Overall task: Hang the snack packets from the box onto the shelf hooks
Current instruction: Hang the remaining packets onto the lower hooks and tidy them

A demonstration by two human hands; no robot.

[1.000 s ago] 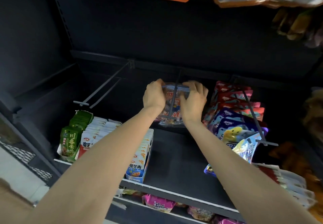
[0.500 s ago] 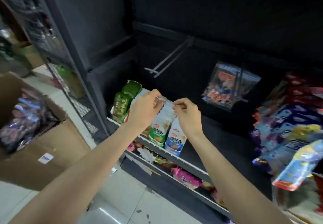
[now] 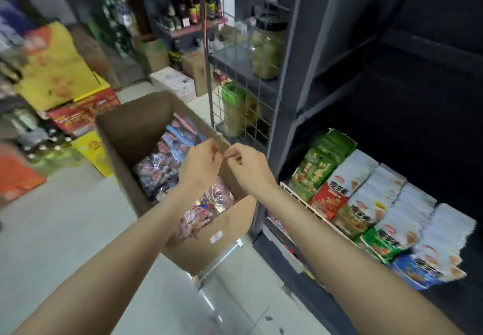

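Note:
An open cardboard box [image 3: 230, 232] stands on the floor to the left of the dark shelf unit [image 3: 292, 94]. Inside it lie several clear snack packets [image 3: 162, 167] with red and blue print. My left hand [image 3: 201, 163] and my right hand [image 3: 247, 167] hover side by side above the box's right rim, fingers loosely curled, holding nothing. My left forearm hides part of the packets. The shelf hooks and the packet hung on them are out of view.
Rows of green, red and blue snack bags [image 3: 366, 204] fill a white wire tray on the shelf at right. A wire rack with jars [image 3: 266, 47] stands behind the box. Yellow and red cartons [image 3: 60, 73] pile at left. Pale floor tiles [image 3: 78, 230] lie in front.
Both hands let go of the clear packet, left hanging on a hook. They drew back and left, and the view swung left from the shelf to the box.

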